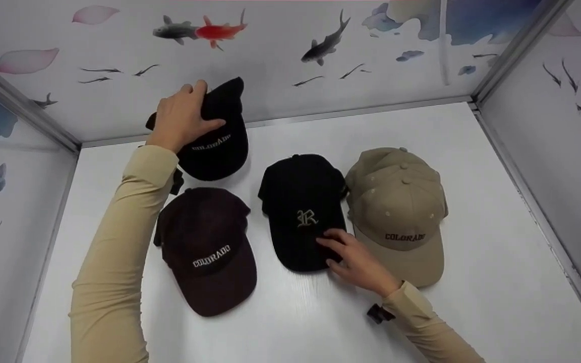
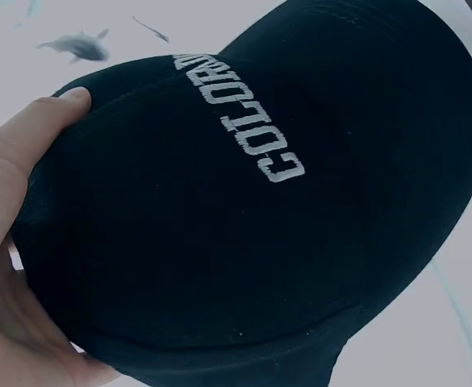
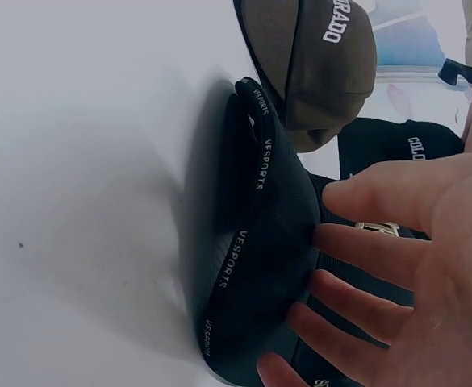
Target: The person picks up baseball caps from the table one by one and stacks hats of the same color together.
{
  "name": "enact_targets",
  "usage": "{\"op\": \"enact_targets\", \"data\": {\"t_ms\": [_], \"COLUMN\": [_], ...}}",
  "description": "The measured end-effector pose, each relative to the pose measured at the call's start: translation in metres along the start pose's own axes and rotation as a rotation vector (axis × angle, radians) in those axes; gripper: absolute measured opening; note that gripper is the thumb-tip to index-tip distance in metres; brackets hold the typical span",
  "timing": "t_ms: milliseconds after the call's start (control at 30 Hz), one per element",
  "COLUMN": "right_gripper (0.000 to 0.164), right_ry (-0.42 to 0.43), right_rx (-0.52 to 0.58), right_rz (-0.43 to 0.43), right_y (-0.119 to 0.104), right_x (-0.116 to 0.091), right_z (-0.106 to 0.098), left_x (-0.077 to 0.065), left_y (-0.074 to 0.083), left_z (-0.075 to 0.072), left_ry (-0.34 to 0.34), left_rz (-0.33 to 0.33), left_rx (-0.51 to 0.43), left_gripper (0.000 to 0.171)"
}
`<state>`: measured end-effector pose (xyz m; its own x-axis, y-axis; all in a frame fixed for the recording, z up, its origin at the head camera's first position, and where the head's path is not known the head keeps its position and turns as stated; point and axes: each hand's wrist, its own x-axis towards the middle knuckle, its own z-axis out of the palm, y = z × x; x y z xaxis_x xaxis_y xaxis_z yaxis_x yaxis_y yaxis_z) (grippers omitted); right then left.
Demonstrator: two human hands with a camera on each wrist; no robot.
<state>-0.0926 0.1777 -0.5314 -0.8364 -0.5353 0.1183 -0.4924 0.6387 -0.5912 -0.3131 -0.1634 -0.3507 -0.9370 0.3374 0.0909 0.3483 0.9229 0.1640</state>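
At the back left my left hand (image 1: pixel 180 113) holds a black cap (image 1: pixel 213 164) with "COLORADO" lettering. In the left wrist view the thumb (image 2: pixel 76 98) lies on the crown of this cap (image 2: pixel 219 266), with the other fingers behind it. The cap is tilted, its brim toward me. My right hand (image 1: pixel 358 262) is at the brim of a second black cap (image 1: pixel 295 184), marked with a gold "R". Its fingers (image 3: pixel 365 254) are extended over the cap in the right wrist view, where the edge band (image 3: pixel 234 258) reads "VESPORTS".
A dark maroon cap (image 1: pixel 205 222) lies front left, brim toward me. Nested beige caps (image 1: pixel 406 201) stand right of the "R" cap. All rest on a white table (image 1: pixel 492 242), enclosed by white walls (image 1: pixel 270 60) printed with fish. A black wrist strap (image 1: pixel 380 313) hangs by my right sleeve.
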Motion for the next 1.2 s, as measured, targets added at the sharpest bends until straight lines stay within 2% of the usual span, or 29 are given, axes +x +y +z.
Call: {"op": "enact_targets", "data": {"t_ms": [200, 333, 600, 800, 967, 1100, 1200], "right_gripper": [0.05, 0.051, 0.051, 0.05, 0.052, 0.053, 0.053], "right_ry": [-0.063, -0.094, -0.033, 0.042, 0.083, 0.105, 0.112], "right_rx": [0.063, 0.103, 0.076, -0.008, -0.033, -0.077, -0.08], "right_rz": [-0.015, 0.008, 0.012, -0.055, -0.087, -0.116, -0.12], "right_y": [0.005, 0.007, 0.012, 0.018, 0.021, 0.025, 0.027], "right_x": [-0.004, -0.01, -0.025, -0.03, -0.034, -0.04, -0.046], "right_z": [-0.005, -0.01, -0.023, -0.04, -0.055, -0.063, -0.067], "left_x": [0.003, 0.001, -0.012, -0.025, -0.04, -0.05, -0.056], "left_y": [0.016, 0.031, 0.061, 0.081, 0.101, 0.117, 0.126], "left_z": [-0.018, -0.033, -0.05, -0.044, -0.034, -0.035, -0.035], "left_ry": [0.018, 0.047, 0.088, 0.124, 0.173, 0.206, 0.203], "left_rz": [0.045, 0.077, 0.189, 0.255, 0.335, 0.395, 0.432], "left_rx": [-0.065, -0.101, -0.189, -0.257, -0.267, -0.277, -0.297], "left_gripper": [0.06, 0.059, 0.055, 0.046, 0.043, 0.042, 0.041]}}
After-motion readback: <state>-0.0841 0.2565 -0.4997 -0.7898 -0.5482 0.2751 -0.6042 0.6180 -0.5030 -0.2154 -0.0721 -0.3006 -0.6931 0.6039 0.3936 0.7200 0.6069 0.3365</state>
